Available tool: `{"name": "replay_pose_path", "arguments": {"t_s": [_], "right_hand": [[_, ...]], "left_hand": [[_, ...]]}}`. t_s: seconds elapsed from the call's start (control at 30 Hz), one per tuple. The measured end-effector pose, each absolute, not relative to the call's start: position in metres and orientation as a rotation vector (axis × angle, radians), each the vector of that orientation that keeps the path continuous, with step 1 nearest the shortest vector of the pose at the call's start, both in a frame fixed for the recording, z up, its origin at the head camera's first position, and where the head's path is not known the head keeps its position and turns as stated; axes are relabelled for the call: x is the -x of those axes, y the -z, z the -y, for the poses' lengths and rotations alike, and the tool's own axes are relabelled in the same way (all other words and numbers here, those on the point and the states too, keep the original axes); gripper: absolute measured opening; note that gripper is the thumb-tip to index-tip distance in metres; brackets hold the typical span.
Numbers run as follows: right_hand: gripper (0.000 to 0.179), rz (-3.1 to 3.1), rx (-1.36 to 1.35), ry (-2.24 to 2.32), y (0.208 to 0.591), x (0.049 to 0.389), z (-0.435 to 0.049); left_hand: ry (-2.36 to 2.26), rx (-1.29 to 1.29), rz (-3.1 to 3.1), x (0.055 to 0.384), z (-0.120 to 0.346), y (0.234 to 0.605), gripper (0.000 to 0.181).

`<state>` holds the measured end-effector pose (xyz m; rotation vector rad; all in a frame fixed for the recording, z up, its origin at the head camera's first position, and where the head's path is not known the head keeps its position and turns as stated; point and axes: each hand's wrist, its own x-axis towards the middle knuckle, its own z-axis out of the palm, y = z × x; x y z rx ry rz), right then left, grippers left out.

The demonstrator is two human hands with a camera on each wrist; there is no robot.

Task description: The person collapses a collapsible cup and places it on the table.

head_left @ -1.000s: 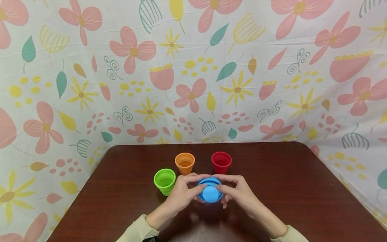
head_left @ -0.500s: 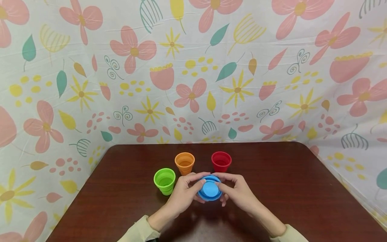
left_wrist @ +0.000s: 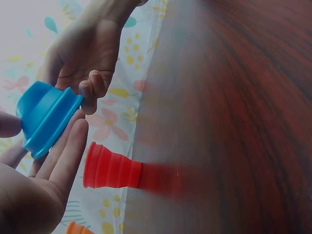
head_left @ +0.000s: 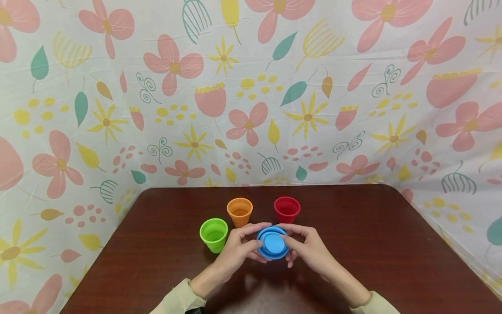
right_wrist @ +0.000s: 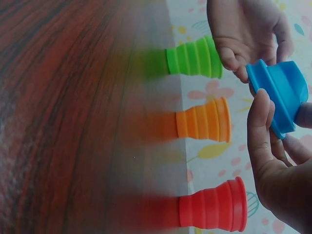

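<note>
Both hands hold a blue collapsible cup [head_left: 273,243] above the table, its flat round base facing up toward the head camera. My left hand [head_left: 238,247] grips the cup's left side, thumb on the upper face and fingers around the rim. On the other side my right hand [head_left: 310,247] pinches it the same way, its thumb close to the base. In the left wrist view the blue cup [left_wrist: 48,117] looks partly folded, a short stepped cone above a wide rim. The right wrist view shows the cup [right_wrist: 279,95] held between both hands.
A green collapsible cup [head_left: 213,235] stands left of the hands, an orange one [head_left: 239,212] behind them and a red one [head_left: 287,210] behind to the right. All stand upright on the dark wooden table [head_left: 372,244]. A flowered cloth [head_left: 251,87] hangs behind the table.
The blue cup has tilted a little and shifted slightly upward in view. My left thumb has slid from near the base toward the cup's left edge. The other cups have stayed put.
</note>
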<state>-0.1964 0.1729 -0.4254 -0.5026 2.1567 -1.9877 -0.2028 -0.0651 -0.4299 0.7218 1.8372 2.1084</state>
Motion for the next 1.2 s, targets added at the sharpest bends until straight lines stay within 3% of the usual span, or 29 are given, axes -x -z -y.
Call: {"name": "replay_pose_path", "arguments": {"t_s": [1.0,1.2], "right_hand": [[0.055,-1.971,0.654,2.011,0.4255,0.1922,-0.176],[0.054,-2.012,0.66,2.0,0.426,0.191,-0.1758]], "left_hand": [[-2.109,-0.68,-2.014,0.1987,0.0589,0.428,0.043],[-2.109,-0.733,-1.913,0.1993,0.0622,0.4292,0.052]]}}
